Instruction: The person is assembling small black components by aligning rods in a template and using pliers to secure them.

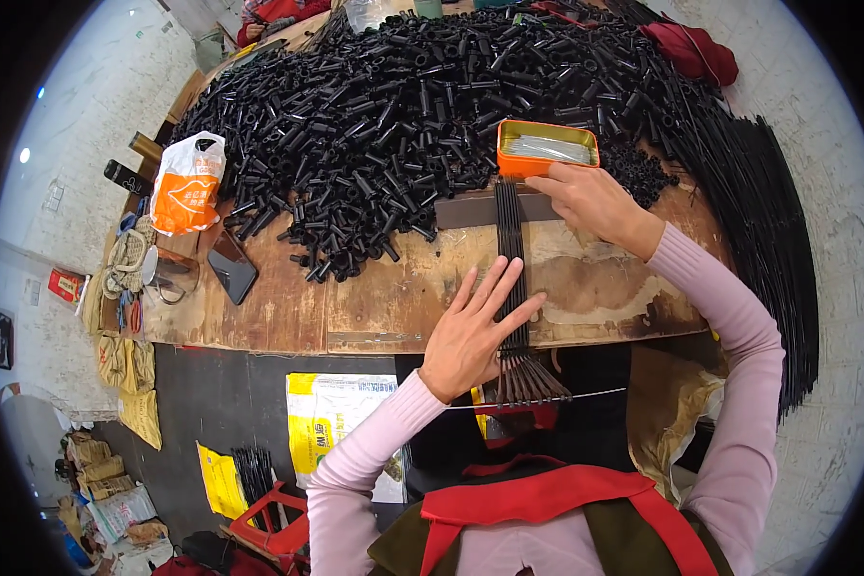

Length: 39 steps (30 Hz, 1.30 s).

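A narrow row of thin black rods (511, 226) lies side by side across the wooden table (374, 288), over a flat dark strip (466, 212). Their near ends (528, 379) fan out past the table edge. My left hand (475, 331) rests on the rods with its fingers spread. Just beyond their far ends stands an orange tin (511, 165) holding thin, pale metal pins or wires (547, 147). My right hand (590, 200) is at the tin's near right side, fingers bent together. Whatever is between those fingertips is hidden.
A large heap of black tubular parts (384, 125) covers the table's far half. Long black rods (758, 221) hang along the right side. A phone (231, 267) and a plastic bag (188, 184) lie at left. A thin metal rod (600, 393) runs crosswise below the table edge.
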Each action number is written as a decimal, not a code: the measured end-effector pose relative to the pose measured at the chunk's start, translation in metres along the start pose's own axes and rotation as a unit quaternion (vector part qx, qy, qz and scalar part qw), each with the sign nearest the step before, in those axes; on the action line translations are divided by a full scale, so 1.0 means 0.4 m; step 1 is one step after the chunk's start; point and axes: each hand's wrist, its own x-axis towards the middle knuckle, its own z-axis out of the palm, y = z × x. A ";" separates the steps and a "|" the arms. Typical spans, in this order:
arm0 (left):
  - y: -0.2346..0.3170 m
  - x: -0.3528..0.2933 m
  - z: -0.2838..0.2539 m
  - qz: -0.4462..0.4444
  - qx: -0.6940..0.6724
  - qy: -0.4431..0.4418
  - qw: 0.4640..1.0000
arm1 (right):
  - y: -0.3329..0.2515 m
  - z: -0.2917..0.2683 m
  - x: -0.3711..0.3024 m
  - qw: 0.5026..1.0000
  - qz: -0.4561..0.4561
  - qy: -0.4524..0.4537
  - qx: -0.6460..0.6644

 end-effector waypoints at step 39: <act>0.004 -0.003 -0.022 0.004 0.013 -0.018 1.000 | 0.010 0.026 0.082 0.978 -0.027 0.087 0.190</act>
